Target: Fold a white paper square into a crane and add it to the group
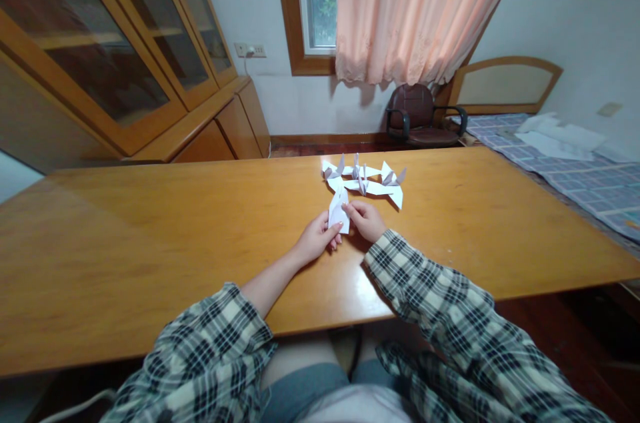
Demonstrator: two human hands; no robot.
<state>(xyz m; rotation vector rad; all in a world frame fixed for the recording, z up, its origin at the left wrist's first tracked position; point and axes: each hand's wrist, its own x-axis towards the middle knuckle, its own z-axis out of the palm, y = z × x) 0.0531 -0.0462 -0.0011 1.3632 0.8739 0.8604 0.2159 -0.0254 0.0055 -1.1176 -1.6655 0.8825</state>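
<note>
A partly folded piece of white paper (339,209) is held up between my two hands above the table, its narrow end pointing away from me. My left hand (319,236) grips its lower left corner, with the thumb on top and fingers underneath. On the right edge, my right hand (367,219) pinches the paper between thumb and fingers. Just beyond the paper, several folded white paper cranes (364,181) lie close together on the table, wings spread. The held paper overlaps the nearest of them in view.
The wooden table (150,229) stretches wide to both sides. Behind it stand a glass-doored cabinet (145,29) on the left and a brown armchair (419,113) below a pink curtain (400,9). A bed (565,143) with white sheets of something on it is at right.
</note>
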